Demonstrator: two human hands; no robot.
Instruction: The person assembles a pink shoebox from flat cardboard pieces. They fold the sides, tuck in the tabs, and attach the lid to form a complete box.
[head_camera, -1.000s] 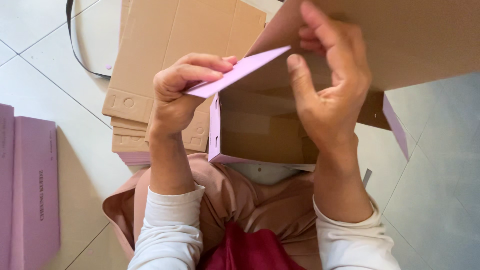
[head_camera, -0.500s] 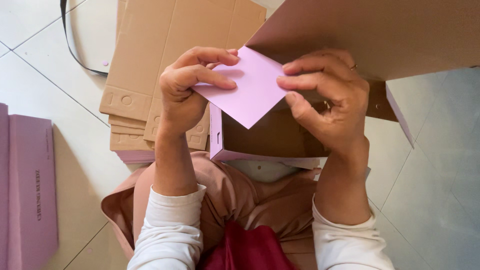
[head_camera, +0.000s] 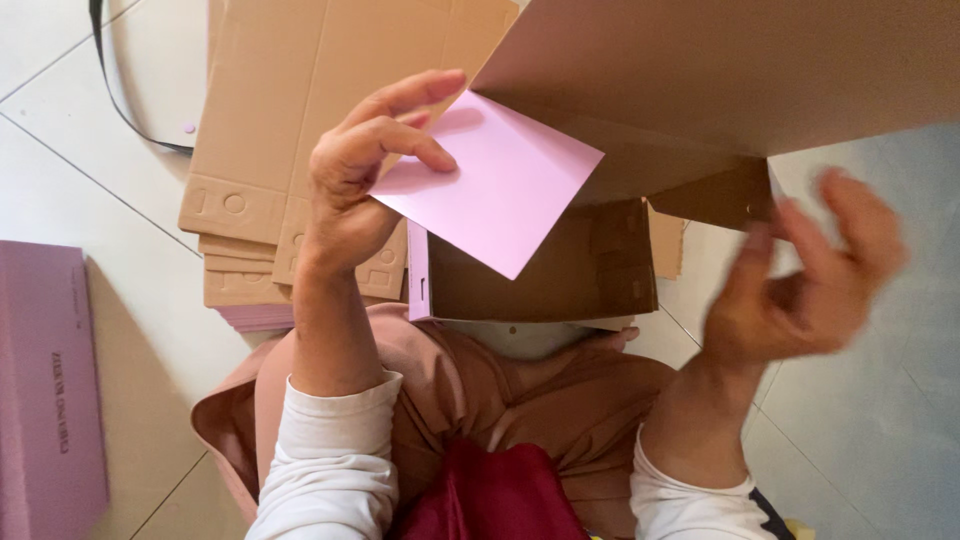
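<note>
My left hand (head_camera: 365, 165) pinches the left edge of a pink cardboard flap (head_camera: 490, 185) that belongs to a half-folded box (head_camera: 545, 265), pink outside and brown inside, resting on my lap. The box's large brown lid panel (head_camera: 720, 70) stands up above it at the top right. My right hand (head_camera: 805, 275) hovers blurred to the right of the box, fingers spread, touching nothing.
A stack of flat brown and pink cardboard blanks (head_camera: 290, 120) lies on the tiled floor behind my left hand. A finished pink box (head_camera: 45, 390) sits at the left edge. A black cable (head_camera: 110, 95) curves at the top left.
My right hand has let go of the pink flap and swung out to the right. My left hand still holds the flap, which has turned flatter toward me.
</note>
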